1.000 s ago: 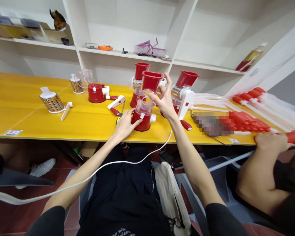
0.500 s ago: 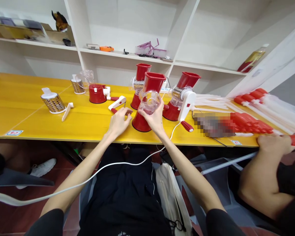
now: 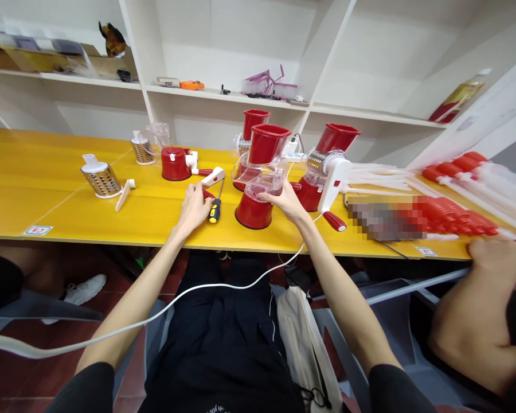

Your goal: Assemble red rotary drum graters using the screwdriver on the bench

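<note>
In front of me stands a red rotary grater with a clear drum housing and a red hopper on top. My right hand is closed around the right side of the housing, thumb across its front. To the left, my left hand has its fingers bent onto the red grip of a loose white crank handle, which lies on the table. A screwdriver with a black and yellow handle lies right beside those fingers. Two assembled graters, one being the right-hand grater, stand behind and to the right.
A red grater base, metal grating drums and a white part sit to the left. Red-handled pieces are heaped at right, near another person's arm. A white cable crosses over my lap.
My left hand has moved left and down onto the crank handle's grip, uncovering the screwdriver. The grater's clear housing has turned to open leftward, and my right hand stays on it.
</note>
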